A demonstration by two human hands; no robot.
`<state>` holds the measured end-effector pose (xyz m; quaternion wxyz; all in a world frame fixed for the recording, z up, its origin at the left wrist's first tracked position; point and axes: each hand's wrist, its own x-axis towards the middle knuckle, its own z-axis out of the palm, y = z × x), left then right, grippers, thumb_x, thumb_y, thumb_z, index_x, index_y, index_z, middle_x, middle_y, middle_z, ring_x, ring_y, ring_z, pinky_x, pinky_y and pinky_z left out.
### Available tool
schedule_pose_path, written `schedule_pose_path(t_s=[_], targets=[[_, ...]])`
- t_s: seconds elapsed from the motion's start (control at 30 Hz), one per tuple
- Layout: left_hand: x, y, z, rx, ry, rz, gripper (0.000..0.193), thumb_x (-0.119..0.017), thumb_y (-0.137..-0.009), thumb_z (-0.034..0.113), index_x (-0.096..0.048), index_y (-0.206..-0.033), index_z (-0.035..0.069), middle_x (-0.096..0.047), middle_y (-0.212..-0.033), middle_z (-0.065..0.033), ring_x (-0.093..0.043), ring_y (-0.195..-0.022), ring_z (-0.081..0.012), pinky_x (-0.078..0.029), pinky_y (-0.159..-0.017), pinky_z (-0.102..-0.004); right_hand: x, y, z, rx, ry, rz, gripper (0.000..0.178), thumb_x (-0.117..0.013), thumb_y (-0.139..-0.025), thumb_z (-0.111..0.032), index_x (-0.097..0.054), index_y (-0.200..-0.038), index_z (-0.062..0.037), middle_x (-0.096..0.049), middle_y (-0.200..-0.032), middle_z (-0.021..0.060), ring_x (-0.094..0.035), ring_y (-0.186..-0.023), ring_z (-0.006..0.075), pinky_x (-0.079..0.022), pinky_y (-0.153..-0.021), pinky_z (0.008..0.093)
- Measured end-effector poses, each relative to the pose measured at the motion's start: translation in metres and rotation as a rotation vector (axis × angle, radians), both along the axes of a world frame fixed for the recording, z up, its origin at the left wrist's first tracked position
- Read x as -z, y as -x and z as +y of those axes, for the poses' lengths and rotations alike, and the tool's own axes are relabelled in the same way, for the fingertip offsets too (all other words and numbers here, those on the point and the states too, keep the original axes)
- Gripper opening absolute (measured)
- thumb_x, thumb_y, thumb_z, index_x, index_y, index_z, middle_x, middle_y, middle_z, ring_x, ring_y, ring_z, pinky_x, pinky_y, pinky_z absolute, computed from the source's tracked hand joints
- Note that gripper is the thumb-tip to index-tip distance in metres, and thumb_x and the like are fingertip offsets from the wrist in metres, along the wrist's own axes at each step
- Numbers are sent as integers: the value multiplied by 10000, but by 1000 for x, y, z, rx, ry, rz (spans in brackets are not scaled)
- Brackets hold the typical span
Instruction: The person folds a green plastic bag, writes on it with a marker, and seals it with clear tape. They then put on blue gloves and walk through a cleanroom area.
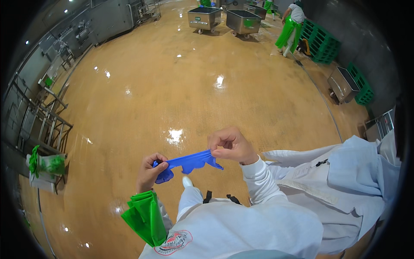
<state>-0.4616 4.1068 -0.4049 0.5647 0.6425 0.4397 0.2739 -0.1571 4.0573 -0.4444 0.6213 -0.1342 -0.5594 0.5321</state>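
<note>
A blue disposable glove is stretched between my two hands in front of my body, above the floor. My left hand is closed on one end, and a bunched part of the glove hangs below its fingers. My right hand pinches the other end, its fingers curled in. The loose fingers of the glove dangle from its lower edge. A folded green plastic sheet hangs at my left forearm; how it is fastened is hidden.
A person in white stands close at my right. Metal tub carts stand far ahead. Someone in a green apron is near stacked green pallets. Metal frames line the left side. The tan floor shines wet.
</note>
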Motion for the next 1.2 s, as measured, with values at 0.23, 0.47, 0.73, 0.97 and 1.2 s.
schedule_pose_path(t_s=[0.23,0.47,0.73,0.97,1.2], targets=[[-1,2,85,91,-32,8,121,-700,-855,119,-615,-876,36,-602,-715,25,-539,-605,-26,-430,-532,-179,-13,3,51,140,21,-170,194,-678,-798,-39,-532,-671,-54,-535,-630,-15,-480,-604,53,-376,-592,233],[-17,3,156,174,24,42,134,-719,-837,137,-619,-861,51,-593,-721,30,-517,-602,-27,-400,-521,-181,-24,16,90,171,81,-41,146,-645,-795,8,-522,-739,-45,-545,-641,3,-509,-603,87,-394,-587,250],[0,20,213,128,41,246,157,-708,-855,131,-639,-941,20,-642,-795,-12,-574,-661,-57,-457,-574,-201,-41,19,155,205,-65,-380,82,-640,-784,13,-565,-798,-17,-597,-693,77,-577,-615,182,-448,-582,300],[-62,-21,239,371,-29,5,660,-780,-759,138,-486,-1336,17,-606,-1194,-64,-588,-920,-110,-486,-785,-253,-56,62,233,202,-309,-555,63,-599,-794,-54,-544,-823,-44,-590,-688,114,-575,-610,280,-454,-563,367],[-95,-1,295,328,100,-22,318,-725,-836,122,-617,-1106,-5,-649,-870,-13,-611,-779,-101,-498,-711,-237,-121,98,311,312,-413,-585,90,-635,-805,-72,-566,-860,-53,-572,-704,104,-579,-653,290,-447,-570,396]])
